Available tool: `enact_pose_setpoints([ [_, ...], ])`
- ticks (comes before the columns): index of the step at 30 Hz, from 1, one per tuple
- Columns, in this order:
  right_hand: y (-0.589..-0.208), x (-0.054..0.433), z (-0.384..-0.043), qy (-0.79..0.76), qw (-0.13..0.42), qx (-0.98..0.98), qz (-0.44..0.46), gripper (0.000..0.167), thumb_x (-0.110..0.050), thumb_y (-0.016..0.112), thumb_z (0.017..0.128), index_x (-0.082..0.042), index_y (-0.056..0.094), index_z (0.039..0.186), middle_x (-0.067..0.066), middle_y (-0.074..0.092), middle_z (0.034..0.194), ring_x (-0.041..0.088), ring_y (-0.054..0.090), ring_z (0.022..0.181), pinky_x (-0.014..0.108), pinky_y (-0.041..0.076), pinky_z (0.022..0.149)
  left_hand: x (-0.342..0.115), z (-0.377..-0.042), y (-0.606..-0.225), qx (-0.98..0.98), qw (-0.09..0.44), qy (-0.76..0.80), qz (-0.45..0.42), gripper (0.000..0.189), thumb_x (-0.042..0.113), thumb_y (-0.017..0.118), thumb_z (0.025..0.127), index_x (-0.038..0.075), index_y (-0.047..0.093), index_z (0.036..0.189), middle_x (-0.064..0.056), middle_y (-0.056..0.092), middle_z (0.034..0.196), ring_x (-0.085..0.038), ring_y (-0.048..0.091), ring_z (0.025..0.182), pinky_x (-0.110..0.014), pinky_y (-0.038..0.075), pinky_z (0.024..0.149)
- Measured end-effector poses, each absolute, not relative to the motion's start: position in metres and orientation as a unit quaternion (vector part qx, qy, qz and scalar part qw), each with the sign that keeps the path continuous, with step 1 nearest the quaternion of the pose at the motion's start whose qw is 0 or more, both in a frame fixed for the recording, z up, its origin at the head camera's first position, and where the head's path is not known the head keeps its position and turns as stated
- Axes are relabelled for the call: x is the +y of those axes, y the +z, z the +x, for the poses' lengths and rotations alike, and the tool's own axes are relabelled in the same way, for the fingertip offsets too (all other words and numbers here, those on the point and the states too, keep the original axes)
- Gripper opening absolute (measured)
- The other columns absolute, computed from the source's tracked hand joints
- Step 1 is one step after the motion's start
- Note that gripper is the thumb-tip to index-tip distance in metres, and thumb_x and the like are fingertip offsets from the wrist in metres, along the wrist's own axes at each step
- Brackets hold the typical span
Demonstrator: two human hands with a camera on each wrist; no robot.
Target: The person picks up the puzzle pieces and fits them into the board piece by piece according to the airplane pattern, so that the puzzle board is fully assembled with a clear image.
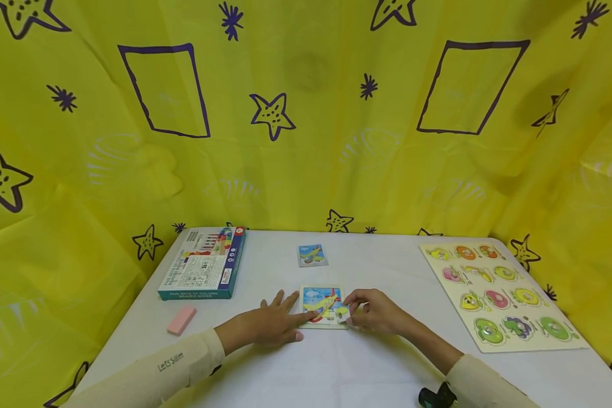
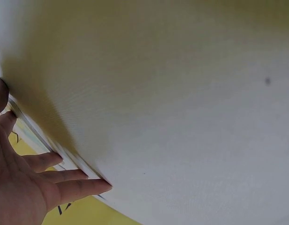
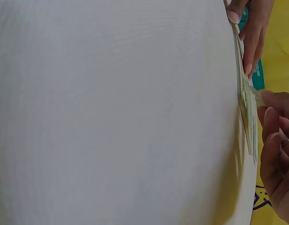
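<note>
A small jigsaw puzzle [image 1: 318, 297] with a yellow airplane on blue sky lies in a pale frame on the table. My left hand [image 1: 275, 323] has its fingers spread, one fingertip touching the picture near its lower left. At the lower right of the frame, my right hand [image 1: 376, 311] pinches a puzzle piece [image 1: 343, 313] between thumb and finger. The right wrist view shows the piece [image 3: 257, 96] at the fingertips, just over the board's edge [image 3: 245, 117]. In the left wrist view the left hand [image 2: 22, 183] is seen palm side, fingers apart.
A matching airplane picture card [image 1: 313, 255] lies behind the puzzle. At left are a boxed set [image 1: 201, 263] and a pink eraser-like block [image 1: 182, 320]. A fruit puzzle board [image 1: 500, 294] lies at right. A yellow curtain [image 1: 306, 170] hangs behind the white table [image 1: 377, 260].
</note>
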State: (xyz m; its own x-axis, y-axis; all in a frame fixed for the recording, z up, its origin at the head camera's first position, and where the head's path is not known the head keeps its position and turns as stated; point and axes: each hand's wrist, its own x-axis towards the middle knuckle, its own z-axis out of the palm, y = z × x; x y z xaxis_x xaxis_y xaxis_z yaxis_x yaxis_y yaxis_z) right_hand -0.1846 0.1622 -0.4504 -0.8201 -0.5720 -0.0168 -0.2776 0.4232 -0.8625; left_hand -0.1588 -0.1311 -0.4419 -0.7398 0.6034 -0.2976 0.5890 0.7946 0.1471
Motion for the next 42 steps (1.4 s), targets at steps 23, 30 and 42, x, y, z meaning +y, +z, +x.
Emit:
enact_pose_setpoints([
  [23, -0.456, 0.145, -0.182, -0.385, 0.099, 0.881, -0.258, 0.02, -0.013, 0.083, 0.081, -0.008, 0.073, 0.098, -0.005, 0.062, 0.083, 0.006, 0.049, 0.065, 0.02, 0.041, 0.059, -0.13, -0.159, -0.44, 0.933, 0.174, 0.022, 0.314, 0.055, 0.054, 0.045, 0.103, 0.048, 0.029, 0.155, -0.018, 0.022, 0.166, -0.053, 0.024, 0.147, -0.073, 0.034, 0.105],
  [30, -0.454, 0.145, -0.183, -0.362, 0.088, 0.892, -0.256, 0.019, -0.017, 0.083, 0.082, -0.01, 0.073, 0.097, -0.005, 0.063, 0.084, 0.011, 0.051, 0.075, 0.022, 0.041, 0.065, -0.13, -0.159, -0.436, 0.931, 0.169, 0.021, 0.323, 0.056, 0.053, 0.047, 0.102, 0.047, 0.03, 0.155, -0.019, 0.022, 0.165, -0.054, 0.026, 0.146, -0.071, 0.034, 0.107],
  [42, -0.455, 0.149, -0.186, -0.346, 0.078, 0.894, -0.274, 0.016, -0.021, 0.08, 0.085, -0.012, 0.075, 0.098, -0.008, 0.064, 0.085, 0.013, 0.056, 0.085, 0.025, 0.044, 0.076, -0.106, -0.162, -0.441, 0.92, 0.137, 0.032, 0.365, 0.055, 0.055, 0.044, 0.103, 0.045, 0.031, 0.156, -0.022, 0.018, 0.166, -0.057, 0.018, 0.147, -0.069, 0.035, 0.108],
])
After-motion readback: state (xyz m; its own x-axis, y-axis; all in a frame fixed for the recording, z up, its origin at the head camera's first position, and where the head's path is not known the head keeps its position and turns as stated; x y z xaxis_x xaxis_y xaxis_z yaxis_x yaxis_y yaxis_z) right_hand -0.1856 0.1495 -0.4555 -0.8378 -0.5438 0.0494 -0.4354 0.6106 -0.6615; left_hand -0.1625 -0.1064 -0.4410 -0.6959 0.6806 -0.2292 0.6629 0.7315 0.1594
